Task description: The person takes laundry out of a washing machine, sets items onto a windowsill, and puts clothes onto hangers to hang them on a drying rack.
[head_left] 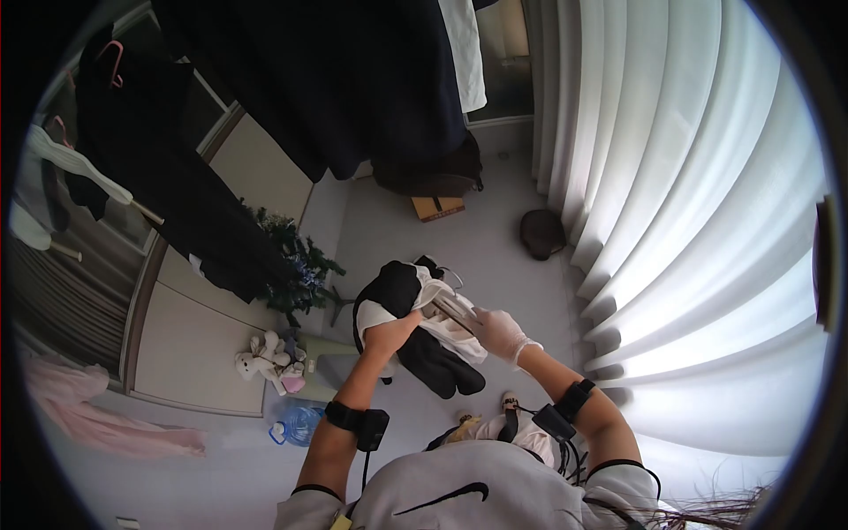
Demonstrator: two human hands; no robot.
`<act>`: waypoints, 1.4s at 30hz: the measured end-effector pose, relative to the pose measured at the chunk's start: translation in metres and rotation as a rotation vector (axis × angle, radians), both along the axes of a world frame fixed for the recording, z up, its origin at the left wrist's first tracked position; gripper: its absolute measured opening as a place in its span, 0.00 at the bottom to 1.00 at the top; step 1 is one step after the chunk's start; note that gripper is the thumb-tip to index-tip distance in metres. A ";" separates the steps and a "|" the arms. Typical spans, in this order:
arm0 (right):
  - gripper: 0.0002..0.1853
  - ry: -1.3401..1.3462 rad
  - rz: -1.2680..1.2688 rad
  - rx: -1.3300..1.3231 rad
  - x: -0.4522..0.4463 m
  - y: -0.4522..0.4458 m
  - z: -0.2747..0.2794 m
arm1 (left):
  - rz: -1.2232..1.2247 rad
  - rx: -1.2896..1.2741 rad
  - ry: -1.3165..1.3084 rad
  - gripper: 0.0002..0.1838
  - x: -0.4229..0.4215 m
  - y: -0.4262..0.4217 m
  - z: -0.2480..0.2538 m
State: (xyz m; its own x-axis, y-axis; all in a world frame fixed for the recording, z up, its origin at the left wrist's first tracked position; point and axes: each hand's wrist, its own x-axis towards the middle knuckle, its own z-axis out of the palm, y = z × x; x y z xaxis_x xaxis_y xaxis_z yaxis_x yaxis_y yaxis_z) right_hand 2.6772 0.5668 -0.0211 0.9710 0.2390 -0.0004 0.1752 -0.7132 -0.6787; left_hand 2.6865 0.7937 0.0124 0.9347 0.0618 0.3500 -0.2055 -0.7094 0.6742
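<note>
A black-and-white garment (446, 358) hangs bunched in front of my body, above the floor. My left hand (393, 334) is closed on its left side, with the fingers partly hidden by the cloth. On the other side, my right hand (502, 336), in a thin pale glove, has its fingers closed at the white part of the garment. A brownish-grey strip (453, 313) runs between the hands inside the white cloth; its kind is unclear. A thin curved hanger hook (457, 277) sticks out at the garment's far edge.
White curtains (671, 177) line the right. Dark clothes (327, 79) hang ahead, with a black garment (177, 177) at left. A small decorated tree (296, 265), plush toys (265, 358) and a water jug (300, 426) stand left. A cardboard box (437, 208) and dark bag (541, 234) lie on the floor.
</note>
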 end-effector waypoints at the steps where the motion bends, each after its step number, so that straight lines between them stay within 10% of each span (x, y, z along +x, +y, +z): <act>1: 0.15 -0.034 0.021 0.052 0.002 0.007 0.004 | -0.128 -0.010 -0.112 0.18 -0.003 -0.002 0.008; 6: 0.11 -0.195 0.075 0.294 0.003 -0.004 0.021 | -0.226 -0.291 -0.245 0.27 -0.012 -0.005 0.046; 11: 0.09 -0.490 0.245 0.102 0.009 -0.056 0.039 | 0.220 -0.556 -0.368 0.18 -0.004 0.029 0.087; 14: 0.08 -0.531 0.255 0.098 0.001 -0.079 0.054 | 0.327 -0.340 -0.599 0.18 -0.005 0.041 0.111; 23: 0.09 -0.562 0.480 -0.036 -0.010 -0.071 0.148 | 0.214 0.660 0.368 0.46 -0.025 -0.005 0.163; 34: 0.09 -0.435 0.438 -0.169 0.000 -0.063 0.160 | -0.177 0.776 -0.261 0.32 0.001 0.020 0.113; 36: 0.08 -1.102 0.314 -0.158 -0.009 -0.058 0.168 | -0.134 0.741 -0.229 0.32 -0.003 0.015 0.124; 42: 0.11 -1.055 0.474 0.015 -0.050 -0.019 0.081 | -0.090 0.519 -0.417 0.31 0.000 0.046 0.099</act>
